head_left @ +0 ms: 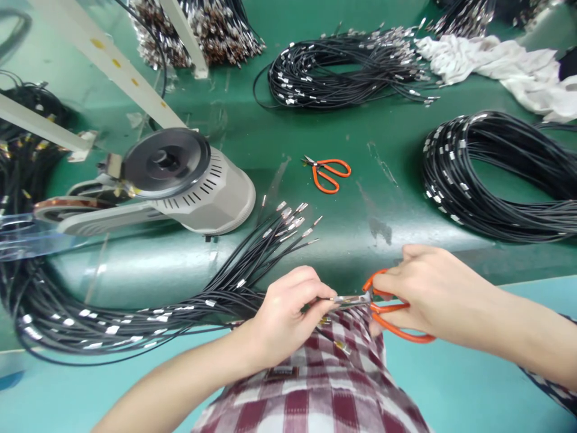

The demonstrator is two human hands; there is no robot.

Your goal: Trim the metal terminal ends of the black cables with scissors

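Note:
My left hand (288, 310) is closed in a pinch on the end of a thin black cable (325, 299) close to my body. My right hand (433, 288) grips orange-handled scissors (383, 310), whose blades meet the cable end right beside my left fingertips. A big bundle of black cables with metal-tipped ends (148, 313) lies to the left, its ends fanning out over the green table (279, 231).
A grey tape dispenser machine (180, 183) sits at the left. A second pair of orange scissors (328, 173) lies mid-table. Black cable coils lie at the back (347, 69) and the right (500, 174). A white cloth (496, 63) is at the back right.

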